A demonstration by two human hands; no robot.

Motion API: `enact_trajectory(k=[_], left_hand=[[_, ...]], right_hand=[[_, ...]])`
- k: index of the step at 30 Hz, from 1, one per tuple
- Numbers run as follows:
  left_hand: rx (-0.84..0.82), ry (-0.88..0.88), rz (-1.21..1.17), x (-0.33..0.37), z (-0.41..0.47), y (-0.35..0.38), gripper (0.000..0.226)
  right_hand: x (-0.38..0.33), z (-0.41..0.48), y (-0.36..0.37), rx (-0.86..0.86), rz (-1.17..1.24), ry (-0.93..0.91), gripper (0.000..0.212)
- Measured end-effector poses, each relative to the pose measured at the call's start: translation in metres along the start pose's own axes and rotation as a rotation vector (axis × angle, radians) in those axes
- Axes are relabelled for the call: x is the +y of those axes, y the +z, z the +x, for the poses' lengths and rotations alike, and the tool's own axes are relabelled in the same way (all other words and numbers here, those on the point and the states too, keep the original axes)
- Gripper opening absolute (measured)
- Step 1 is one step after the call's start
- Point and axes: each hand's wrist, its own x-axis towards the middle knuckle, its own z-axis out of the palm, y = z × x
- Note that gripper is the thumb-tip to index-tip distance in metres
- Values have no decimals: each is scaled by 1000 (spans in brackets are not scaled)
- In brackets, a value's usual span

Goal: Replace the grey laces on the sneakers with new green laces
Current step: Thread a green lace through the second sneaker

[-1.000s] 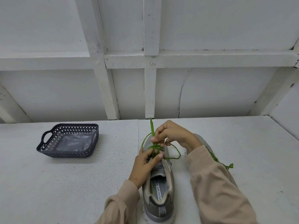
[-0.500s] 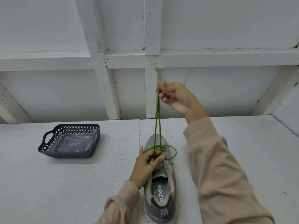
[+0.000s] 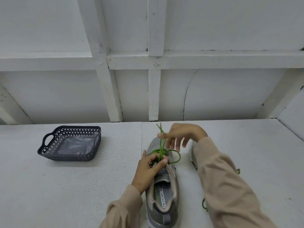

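A dark basket (image 3: 69,143) with a clear plastic liner sits at the left of the white table (image 3: 65,186), well apart from the grey sneaker (image 3: 164,191), which lies near the centre with its toe pointing away. The left hand (image 3: 148,170) pinches the green lace (image 3: 162,150) against the sneaker's upper part (thumb and forefinger closed on the crossing). To the right, the right hand (image 3: 180,136) is blurred above the toe, fingers loosely spread, with the lace ends at its fingertips; whether it grips them cannot be told.

The left hand (image 3: 150,168) is pinching the green lace (image 3: 162,151) against the grey sneaker (image 3: 162,193) on the white table (image 3: 74,186). The blurred right hand (image 3: 180,134) is hovering over the toe, fingers spread beside the lace's raised ends. A dark basket (image 3: 69,143) is sitting well apart on the left.
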Motion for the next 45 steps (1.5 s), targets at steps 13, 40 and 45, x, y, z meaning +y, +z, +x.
enact_trajectory(k=[13,40,45], left_hand=[[-53,-42,51,-5,6,-6,28],[-148,-121,31,0,10,-14,34],[-141,-125,14,1,9,-14,31]], right_hand=[[-9,-16,43,152,600,-425,19],[-59,-7,-12,383,1057,-623,18],[-60,-3,-11,388,1060,-606,14]])
